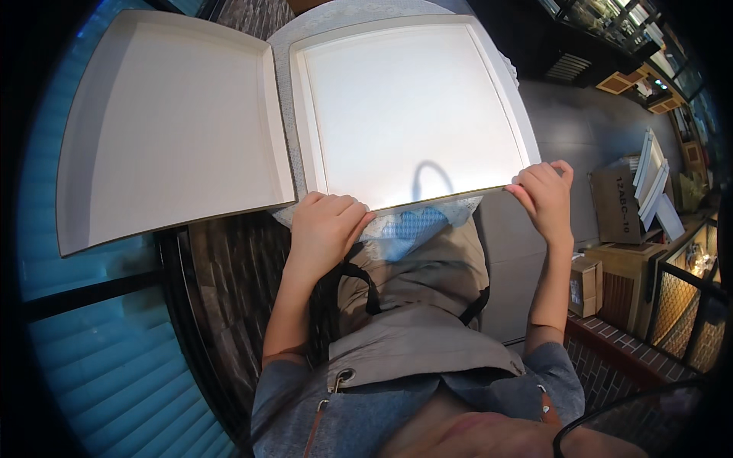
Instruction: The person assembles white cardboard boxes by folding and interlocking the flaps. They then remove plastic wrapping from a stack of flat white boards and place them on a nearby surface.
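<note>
A large, shallow white box [405, 107] with a low raised rim lies in front of me, its inside facing up. My left hand [324, 229] is closed over the near rim, close to its left corner. At the near right corner, my right hand [544, 197] grips the same rim, thumb on the inner side and the index finger bent outward. To the left lies a second shallow white tray-like piece [175, 126], perhaps the matching lid, touched by neither hand. A curved shadow falls on the box floor near the rim.
A lace-covered round table [336, 14] is under the box, with a blue-and-white cloth [416, 229] hanging at its near edge. Blue slatted blinds [122, 351] are at the left. On the right stand a brown carton [615, 206] holding white panels and a smaller carton [586, 286].
</note>
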Tool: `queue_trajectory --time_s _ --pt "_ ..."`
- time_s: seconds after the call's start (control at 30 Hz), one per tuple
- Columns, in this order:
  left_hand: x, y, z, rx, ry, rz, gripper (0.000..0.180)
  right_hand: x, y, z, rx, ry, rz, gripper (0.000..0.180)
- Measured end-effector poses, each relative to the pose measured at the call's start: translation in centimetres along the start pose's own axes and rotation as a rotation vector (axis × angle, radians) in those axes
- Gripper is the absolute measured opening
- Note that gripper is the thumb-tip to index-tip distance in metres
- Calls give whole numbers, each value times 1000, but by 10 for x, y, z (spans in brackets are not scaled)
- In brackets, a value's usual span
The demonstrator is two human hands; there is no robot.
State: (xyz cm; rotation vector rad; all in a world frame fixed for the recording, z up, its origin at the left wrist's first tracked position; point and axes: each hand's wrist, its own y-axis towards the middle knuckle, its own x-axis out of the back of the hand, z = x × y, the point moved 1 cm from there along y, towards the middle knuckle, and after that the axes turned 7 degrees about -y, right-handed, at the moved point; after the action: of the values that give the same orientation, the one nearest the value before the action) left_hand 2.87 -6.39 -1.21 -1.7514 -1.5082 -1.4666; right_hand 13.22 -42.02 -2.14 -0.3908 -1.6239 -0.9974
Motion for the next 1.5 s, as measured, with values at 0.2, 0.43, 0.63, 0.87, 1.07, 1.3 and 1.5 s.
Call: queue_trajectory --time_s 0.2,0.43,0.63,0.87,1.07,1.3,1.5 --pt "-25 17 -45 -102 -53 -7 19 -20 6 105 0 347 -48 32" --pt "-17 12 -39 -182 -331 111 40 -32 -14 101 98 377 -63 37" --pt "-27 13 -39 -160 -289 209 37 -25 -10 101 113 427 -82 39" --pt "-35 -1 -37 -270 -444 2 23 -26 -7 101 93 457 -89 37" --pt "-39 -6 -47 -147 -381 73 16 -26 -6 107 83 410 -94 37" --pt "-21 2 -54 -91 -191 115 23 -13 -10 107 -38 353 -98 30" --pt "6 4 5 153 116 -260 15 -5 -43 42 -364 -68 -152 30"
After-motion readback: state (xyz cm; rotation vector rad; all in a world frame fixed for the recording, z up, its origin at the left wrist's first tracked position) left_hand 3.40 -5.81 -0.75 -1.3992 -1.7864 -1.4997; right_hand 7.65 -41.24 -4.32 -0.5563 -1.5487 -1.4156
